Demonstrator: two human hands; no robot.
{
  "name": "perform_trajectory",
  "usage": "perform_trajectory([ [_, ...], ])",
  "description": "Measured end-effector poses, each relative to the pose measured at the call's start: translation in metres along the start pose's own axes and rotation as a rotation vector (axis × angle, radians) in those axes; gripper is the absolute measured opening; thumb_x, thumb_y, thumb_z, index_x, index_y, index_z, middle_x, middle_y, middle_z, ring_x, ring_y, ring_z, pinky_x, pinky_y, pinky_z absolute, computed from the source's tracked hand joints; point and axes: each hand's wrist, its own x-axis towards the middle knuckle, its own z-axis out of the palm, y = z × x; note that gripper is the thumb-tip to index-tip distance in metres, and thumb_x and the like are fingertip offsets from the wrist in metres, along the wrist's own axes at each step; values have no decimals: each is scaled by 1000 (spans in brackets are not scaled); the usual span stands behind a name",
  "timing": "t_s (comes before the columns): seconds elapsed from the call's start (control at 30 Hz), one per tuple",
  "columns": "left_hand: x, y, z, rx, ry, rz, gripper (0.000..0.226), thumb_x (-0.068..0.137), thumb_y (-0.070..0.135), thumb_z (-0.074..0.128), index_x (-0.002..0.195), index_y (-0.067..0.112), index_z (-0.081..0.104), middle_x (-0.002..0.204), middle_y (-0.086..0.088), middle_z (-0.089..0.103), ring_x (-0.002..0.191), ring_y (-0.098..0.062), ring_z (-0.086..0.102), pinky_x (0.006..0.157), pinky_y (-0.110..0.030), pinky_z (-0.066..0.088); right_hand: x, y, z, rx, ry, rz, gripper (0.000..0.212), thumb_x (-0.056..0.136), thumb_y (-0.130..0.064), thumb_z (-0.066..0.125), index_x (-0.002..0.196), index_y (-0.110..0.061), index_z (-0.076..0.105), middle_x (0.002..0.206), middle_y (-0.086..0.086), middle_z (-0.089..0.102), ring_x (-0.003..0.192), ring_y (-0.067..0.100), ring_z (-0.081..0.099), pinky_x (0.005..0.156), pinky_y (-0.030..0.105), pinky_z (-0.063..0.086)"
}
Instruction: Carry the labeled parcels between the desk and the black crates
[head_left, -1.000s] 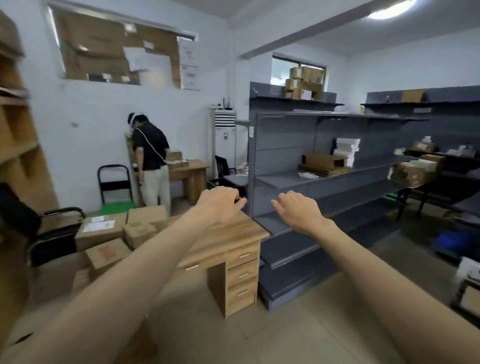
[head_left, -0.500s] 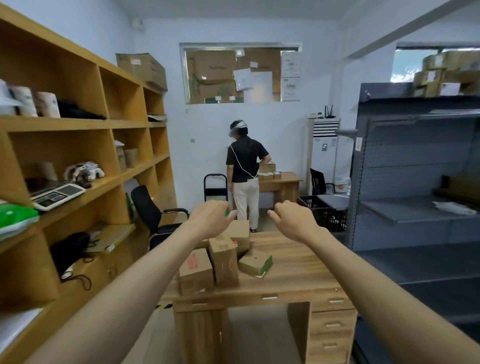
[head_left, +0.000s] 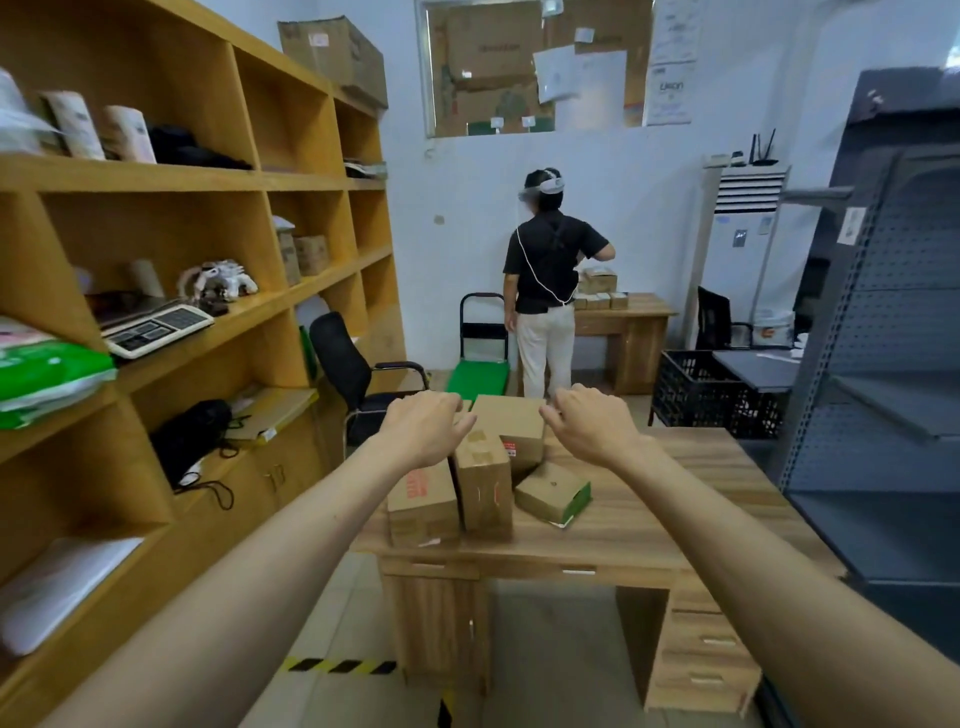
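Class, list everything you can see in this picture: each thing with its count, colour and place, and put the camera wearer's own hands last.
cardboard parcels: four in view, brown, clustered on the near desk's left part
near desk: one, wood, centre foreground
black crate: one, black, on the floor behind the desk, right
far desk: one, wood, by the back wall, small boxes on it
other person: one, black top, pale trousers, facing the far desk
office chair: one, black, beside the wooden shelving
wooden shelving: one unit, yellow-brown, left wall
metal rack: one, grey, right
platform trolley: one, green deck, behind the parcels
left hand: fingers relaxed, above the parcels, holding nothing
right hand: same, holding nothing
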Motion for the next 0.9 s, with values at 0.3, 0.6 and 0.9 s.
perform_trajectory([
  [0.3,63,-36,46,-40,-22,-25,48,105,51,36,126,18,64,115,-5,71,99,-24,65,69,-35,41,66,-2,54,-46,-66,-32,40,105,-44,37,93,-14,60,100,8,63,92,28,63,81,45,53],
  [0.6,151,-67,79,-116,-28,-7,44,105,50,36,119,19,64,113,-2,69,96,-21,65,79,-40,50,156,1,91,-57,-64,2,39,105,-43,37,96,-12,59,93,5,63,79,20,59,66,34,44],
  [0.9,227,-86,133,-147,-88,39,47,106,46,37,131,15,63,126,-9,67,114,-29,62,89,-41,49,227,9,147,-26,-86,52,42,106,-42,35,118,-10,59,110,10,64,99,28,63,74,39,43],
])
